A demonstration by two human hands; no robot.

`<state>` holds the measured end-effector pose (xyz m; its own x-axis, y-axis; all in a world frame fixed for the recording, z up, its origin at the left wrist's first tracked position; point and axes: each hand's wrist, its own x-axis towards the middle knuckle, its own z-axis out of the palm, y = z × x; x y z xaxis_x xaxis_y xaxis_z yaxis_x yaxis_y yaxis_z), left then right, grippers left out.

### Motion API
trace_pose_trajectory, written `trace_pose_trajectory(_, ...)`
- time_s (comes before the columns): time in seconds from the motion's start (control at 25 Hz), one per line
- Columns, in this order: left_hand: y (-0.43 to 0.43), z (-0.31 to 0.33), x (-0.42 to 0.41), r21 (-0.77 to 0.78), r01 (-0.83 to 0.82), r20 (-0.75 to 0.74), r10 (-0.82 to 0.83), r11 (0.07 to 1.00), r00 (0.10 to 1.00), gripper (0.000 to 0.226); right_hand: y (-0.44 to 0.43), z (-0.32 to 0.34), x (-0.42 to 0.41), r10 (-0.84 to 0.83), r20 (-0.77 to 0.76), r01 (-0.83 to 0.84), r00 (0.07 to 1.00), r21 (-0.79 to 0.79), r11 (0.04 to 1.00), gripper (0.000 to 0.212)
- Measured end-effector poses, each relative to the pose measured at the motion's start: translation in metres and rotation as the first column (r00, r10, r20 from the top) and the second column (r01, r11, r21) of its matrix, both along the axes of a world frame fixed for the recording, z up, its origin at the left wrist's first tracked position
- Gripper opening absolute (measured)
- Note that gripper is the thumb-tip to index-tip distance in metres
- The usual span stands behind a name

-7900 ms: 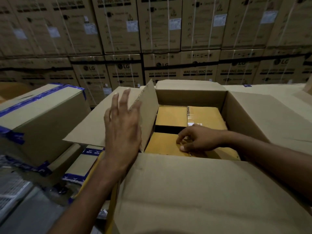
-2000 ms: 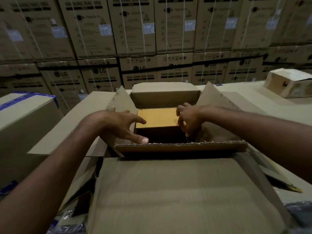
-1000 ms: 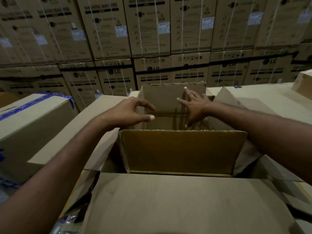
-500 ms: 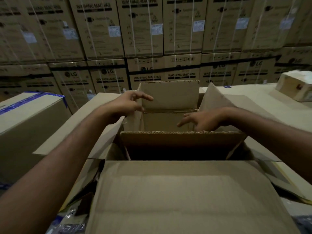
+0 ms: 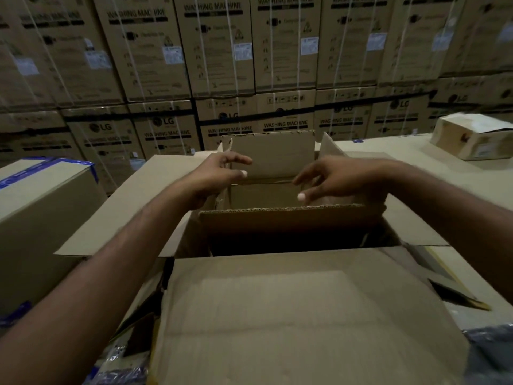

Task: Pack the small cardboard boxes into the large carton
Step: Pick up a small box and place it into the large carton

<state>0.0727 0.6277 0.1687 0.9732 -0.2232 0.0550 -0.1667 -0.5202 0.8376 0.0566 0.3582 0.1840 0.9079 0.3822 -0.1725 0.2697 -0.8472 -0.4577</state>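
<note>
One large carton (image 5: 305,315) is seen at centre, with its flaps spread open and the far flap upright. Its inside is blocked by a raised cardboard panel (image 5: 280,220) at the near side, so the small boxes packed in it cannot be counted. Two hands are held over the opening. The left hand (image 5: 216,173) is at the left rim, fingers loosely spread, nothing gripped. The right hand (image 5: 336,179) has relaxed fingers, nothing gripped. One pale small box (image 5: 472,137) is set well apart at far right, top partly open. One blue-taped box (image 5: 41,207) is placed beside the carton on the left. Stacked washing-machine cartons (image 5: 222,51) fill the back.
</note>
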Motion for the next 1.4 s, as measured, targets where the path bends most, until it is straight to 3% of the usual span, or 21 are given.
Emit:
trace_pose_trajectory(0.4,0.004,0.008,-0.03,0.004,-0.01,0.008,0.01,1.0,1.0,0.04,-0.024,0.003,-0.046,-0.209,0.186,0.142,0.96,0.318,0.937,0.037)
trace_pose_trajectory(0.64,0.008,0.003,-0.052,0.044,-0.037,0.076,0.034,0.998,0.997,0.038,-0.02,-0.009,-0.079,-0.3,0.273,0.185,0.914,0.375,0.908,0.033)
trace_pose_trajectory(0.88,0.009,-0.002,-0.068,0.02,-0.061,0.218,0.055,0.998,0.975,0.031,-0.02,-0.02,-0.106,-0.384,0.42,0.211,0.822,0.401,0.891,0.023)
trace_pose_trajectory(1.08,0.003,-0.008,-0.081,0.104,-0.135,0.316,0.096,0.985,0.944,0.034,-0.023,-0.03,-0.122,-0.416,0.46,0.226,0.784,0.411,0.883,0.016)
trace_pose_trajectory(1.4,-0.054,-0.005,-0.156,0.083,-0.153,0.557,0.081,0.985,0.826,0.04,-0.047,-0.043,-0.162,-0.452,0.496,0.137,0.741,0.547,0.826,0.025)
